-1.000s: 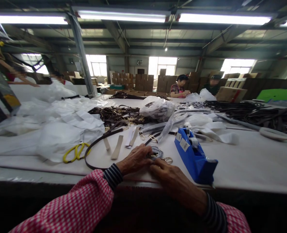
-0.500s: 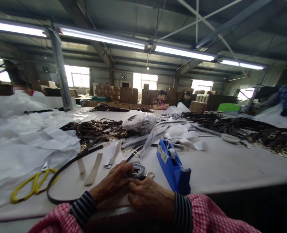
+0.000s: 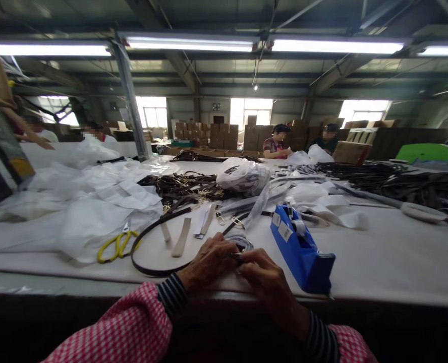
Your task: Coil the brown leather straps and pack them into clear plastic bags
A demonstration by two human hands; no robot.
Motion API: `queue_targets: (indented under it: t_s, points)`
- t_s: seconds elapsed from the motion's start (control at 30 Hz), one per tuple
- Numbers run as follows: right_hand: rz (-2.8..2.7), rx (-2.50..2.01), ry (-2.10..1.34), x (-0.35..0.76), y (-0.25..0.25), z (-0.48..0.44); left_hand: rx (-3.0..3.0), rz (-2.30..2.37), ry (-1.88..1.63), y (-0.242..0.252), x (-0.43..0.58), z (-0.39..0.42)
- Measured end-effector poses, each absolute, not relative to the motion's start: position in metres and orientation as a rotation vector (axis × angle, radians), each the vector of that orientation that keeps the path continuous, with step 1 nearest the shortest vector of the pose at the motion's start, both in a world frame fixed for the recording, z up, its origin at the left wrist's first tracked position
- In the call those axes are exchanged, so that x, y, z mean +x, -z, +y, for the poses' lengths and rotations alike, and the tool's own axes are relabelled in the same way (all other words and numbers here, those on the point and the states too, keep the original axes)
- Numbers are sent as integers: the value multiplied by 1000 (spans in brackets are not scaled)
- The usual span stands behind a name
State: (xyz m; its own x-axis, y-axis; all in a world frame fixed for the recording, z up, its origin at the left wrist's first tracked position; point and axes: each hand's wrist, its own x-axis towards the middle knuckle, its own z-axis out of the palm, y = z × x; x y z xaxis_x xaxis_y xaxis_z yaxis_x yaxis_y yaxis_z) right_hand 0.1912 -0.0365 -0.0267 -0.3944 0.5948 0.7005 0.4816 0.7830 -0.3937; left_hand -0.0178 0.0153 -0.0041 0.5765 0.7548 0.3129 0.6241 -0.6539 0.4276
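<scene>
A dark strap (image 3: 159,273) runs in a wide loop along the table to my hands. My left hand (image 3: 212,256) is closed over it, with its fingers bent down near the table's front edge. Close by on the right, my right hand (image 3: 265,275) pinches a short dark part of the strap between thumb and fingers. Just behind the fingers lies a grey coil in clear wrapping (image 3: 243,243), partly hidden by them. A blue tape dispenser (image 3: 299,252) stands right of my right hand. Two pale strips (image 3: 181,238) (image 3: 206,222) lie beyond my left hand.
Yellow-handled scissors (image 3: 118,246) rest at the left beside crumpled white plastic sheets (image 3: 91,217). Behind are piles of dark straps with metal clasps (image 3: 186,187) and a plastic-wrapped bundle (image 3: 242,176). Several people sit across the room.
The view has turned, so the table things appear farther right. My right hand has drawn slightly back and pinches near my left fingertips; the metal clasp beside it no longer shows.
</scene>
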Motion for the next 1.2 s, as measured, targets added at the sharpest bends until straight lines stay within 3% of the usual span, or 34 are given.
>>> queue_targets:
  t_s: [0.53,0.87,1.2]
  points:
    - [-1949,-978,-341,179,14,5,2425,1280,-777,10,-9,5]
    - [-1785,-1086,-652,178,12,14,2253,1137,-736,-3,-27,15]
    - [-1907,-995,-661,178,0,21,2028,971,-751,0,-23,27]
